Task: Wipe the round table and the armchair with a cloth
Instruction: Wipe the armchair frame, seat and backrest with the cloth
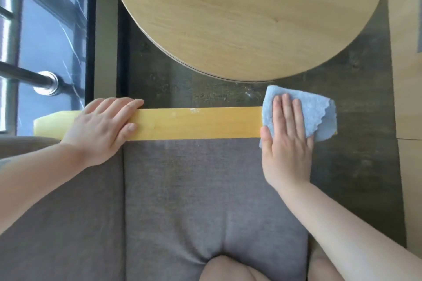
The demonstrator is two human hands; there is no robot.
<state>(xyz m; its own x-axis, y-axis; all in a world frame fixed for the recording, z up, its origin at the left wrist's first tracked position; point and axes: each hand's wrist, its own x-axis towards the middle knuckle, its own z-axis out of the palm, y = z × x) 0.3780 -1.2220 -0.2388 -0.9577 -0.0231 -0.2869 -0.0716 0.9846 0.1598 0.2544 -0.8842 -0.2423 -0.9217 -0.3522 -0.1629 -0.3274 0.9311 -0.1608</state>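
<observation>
The armchair has a grey fabric seat cushion (205, 189) and a yellow wooden armrest (194, 123) that runs across the middle of the view. My right hand (285, 141) lies flat with straight fingers on a folded light blue cloth (319, 116) and presses it onto the right end of the armrest. My left hand (105, 123) rests flat on the left part of the armrest, fingers straight. A small pale speck patch (194, 110) shows on the armrest's far edge. The round light-wood table (239, 17) stands just beyond the armrest.
Dark grey floor (182, 88) lies between the armrest and the table. A window with a metal railing (45, 81) is at the left. Light wooden furniture (408, 75) stands at the right edge. My knees (228, 269) show at the bottom.
</observation>
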